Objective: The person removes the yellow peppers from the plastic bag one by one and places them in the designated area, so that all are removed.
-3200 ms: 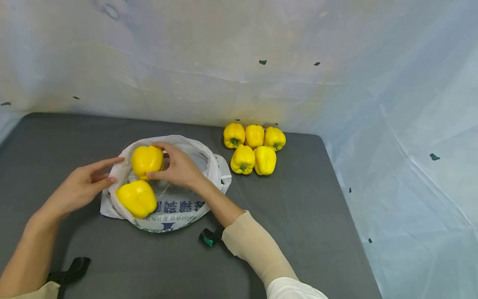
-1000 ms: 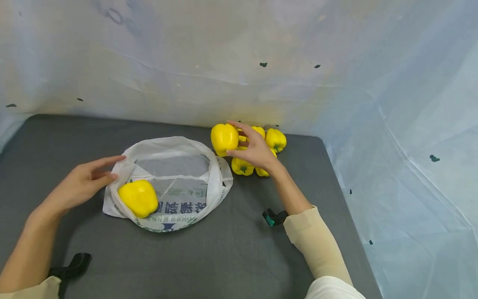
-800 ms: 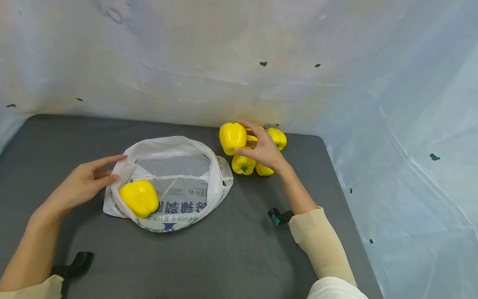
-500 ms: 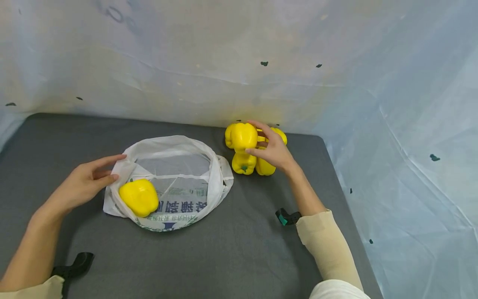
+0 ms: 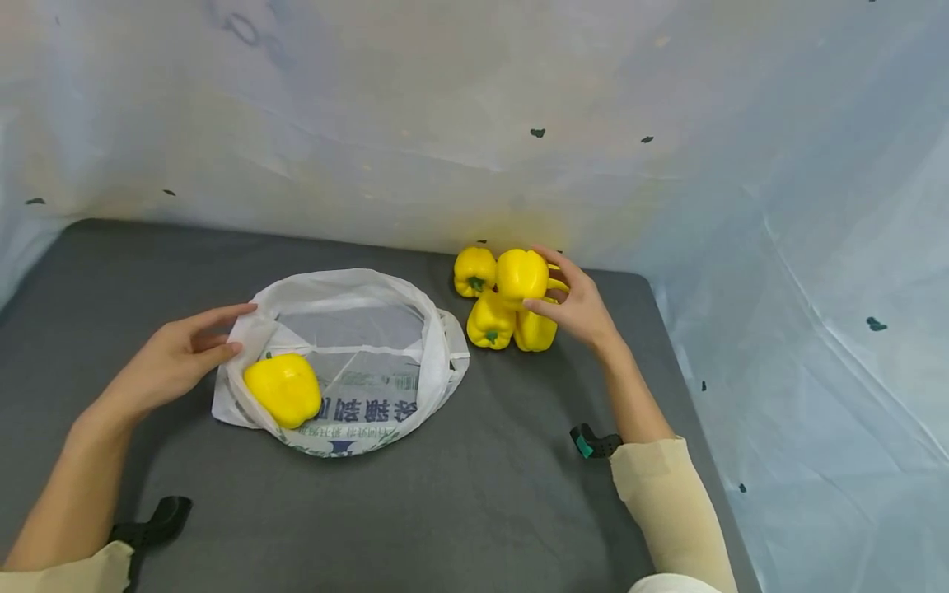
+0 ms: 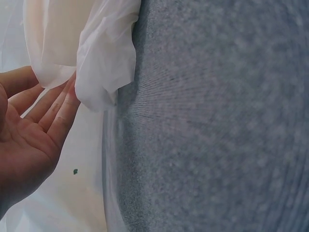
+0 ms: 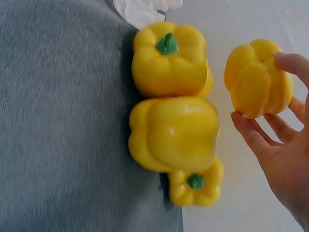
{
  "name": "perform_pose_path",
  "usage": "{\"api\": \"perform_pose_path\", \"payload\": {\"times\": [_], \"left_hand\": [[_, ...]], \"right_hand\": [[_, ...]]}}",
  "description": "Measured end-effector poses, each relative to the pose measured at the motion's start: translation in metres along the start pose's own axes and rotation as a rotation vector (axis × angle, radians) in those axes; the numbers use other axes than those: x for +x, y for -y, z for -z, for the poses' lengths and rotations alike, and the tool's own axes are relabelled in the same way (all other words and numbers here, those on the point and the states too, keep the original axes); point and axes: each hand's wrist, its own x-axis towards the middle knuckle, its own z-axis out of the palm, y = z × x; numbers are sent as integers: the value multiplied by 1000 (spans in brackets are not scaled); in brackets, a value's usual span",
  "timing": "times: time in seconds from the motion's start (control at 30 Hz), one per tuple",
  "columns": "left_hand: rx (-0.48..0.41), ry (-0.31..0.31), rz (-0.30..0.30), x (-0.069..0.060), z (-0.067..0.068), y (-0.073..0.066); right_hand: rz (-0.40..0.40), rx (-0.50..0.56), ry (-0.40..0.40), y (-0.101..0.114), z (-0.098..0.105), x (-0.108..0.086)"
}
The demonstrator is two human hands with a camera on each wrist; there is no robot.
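In the head view, my right hand grips a yellow bell pepper between thumb and fingers, above a group of similar peppers. The right wrist view shows this held pepper raised apart from the others. Beneath it, a front pepper and a rear pepper show green stems; others are partly hidden. My left hand touches the left rim of a white plastic bag, its fingers fairly straight in the left wrist view. Inside the bag's left side lies another yellow bell pepper.
Everything rests on a dark grey table. A pale plastic sheet rises behind the table and along its right side. Black wrist mounts stick out from both forearms.
The right hand has carried its pepper out of the bag to the group at the right. Over the last second it has moved further right above them. The left hand stays at the rim.
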Motion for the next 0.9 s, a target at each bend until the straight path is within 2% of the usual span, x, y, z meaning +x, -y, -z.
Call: {"api": "perform_pose_path", "payload": {"times": [0.43, 0.63, 0.73, 0.9], "left_hand": [[-1, 0, 0, -2, -2, 2], [3, -4, 7, -2, -3, 3], [4, 0, 8, -2, -4, 3], [-1, -2, -13, -1, -2, 4]], "right_hand": [[-39, -82, -30, -9, 22, -23], [-66, -88, -37, -15, 31, -31], [-71, -85, -41, -21, 36, -34], [-91, -65, -63, -46, 47, -39]]}}
